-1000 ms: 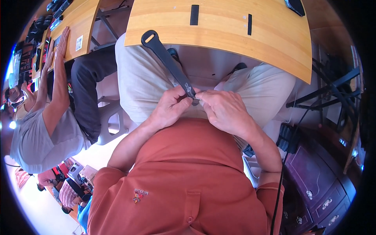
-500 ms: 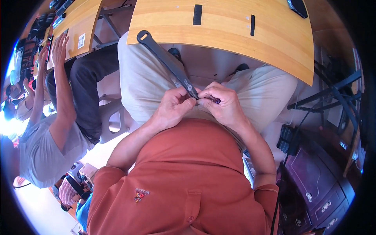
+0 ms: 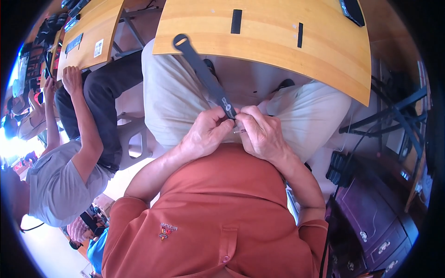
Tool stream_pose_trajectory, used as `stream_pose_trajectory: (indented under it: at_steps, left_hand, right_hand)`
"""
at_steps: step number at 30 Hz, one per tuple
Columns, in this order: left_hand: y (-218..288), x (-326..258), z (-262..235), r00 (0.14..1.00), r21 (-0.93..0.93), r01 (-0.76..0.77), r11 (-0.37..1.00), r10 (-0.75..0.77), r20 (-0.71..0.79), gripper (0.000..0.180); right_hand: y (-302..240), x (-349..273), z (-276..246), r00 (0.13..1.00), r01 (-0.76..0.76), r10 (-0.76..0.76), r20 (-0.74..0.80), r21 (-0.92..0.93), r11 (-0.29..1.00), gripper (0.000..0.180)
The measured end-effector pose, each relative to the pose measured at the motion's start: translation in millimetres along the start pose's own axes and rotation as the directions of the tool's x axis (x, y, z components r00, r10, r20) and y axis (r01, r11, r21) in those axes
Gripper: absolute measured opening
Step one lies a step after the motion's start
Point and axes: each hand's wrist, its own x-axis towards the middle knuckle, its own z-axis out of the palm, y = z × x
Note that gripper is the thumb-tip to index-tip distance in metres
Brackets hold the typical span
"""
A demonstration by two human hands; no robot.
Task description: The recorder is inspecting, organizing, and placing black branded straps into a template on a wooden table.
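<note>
Both hands (image 3: 234,132) pinching dark strap (image 3: 204,76)

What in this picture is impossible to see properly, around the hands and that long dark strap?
- Head view: the near end of the strap is hidden between the left hand and right hand.
- The small pinkish piece at the fingertips is too small to identify.
- The dark object on the table is cut off by the top edge.
- The neighbour's hand partly hides what it touches.
</note>
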Motion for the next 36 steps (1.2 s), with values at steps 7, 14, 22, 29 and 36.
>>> stream_pose_trajectory:
  at_steps: [7, 14, 22, 29, 36]
  left_hand:
    - [10, -2, -1, 1.000, 0.047, -0.016, 0.999, 0.015, 0.021, 0.029]
    - [19, -8, -5, 0.999, 0.054, 0.020, 0.998, -0.022, 0.041, 0.027]
    - [4, -5, -2, 0.995, -0.240, 0.091, 0.966, -0.076, 0.070, 0.028]
    - [8, -3, -6, 0.981, -0.332, 0.182, 0.925, -0.149, 0.122, 0.031]
    - [4, -2, -7, 0.988, -0.364, 0.141, 0.921, -0.109, 0.108, 0.029]
  right_hand:
    - [-2, 3, -5, 0.997, -0.012, 0.007, 0.075, 0.064, 0.998, 0.031]
    - [-5, 8, -9, 0.994, 0.046, -0.043, 0.102, -0.030, 0.998, 0.013]
    - [7, 7, -10, 0.992, -0.119, 0.098, 0.083, 0.306, 0.944, 0.013]
    - [14, 6, -13, 0.918, -0.395, 0.313, 0.243, 0.621, 0.677, 0.010]
    - [12, 2, -11, 0.863, -0.497, 0.383, 0.330, 0.692, 0.524, 0.008]
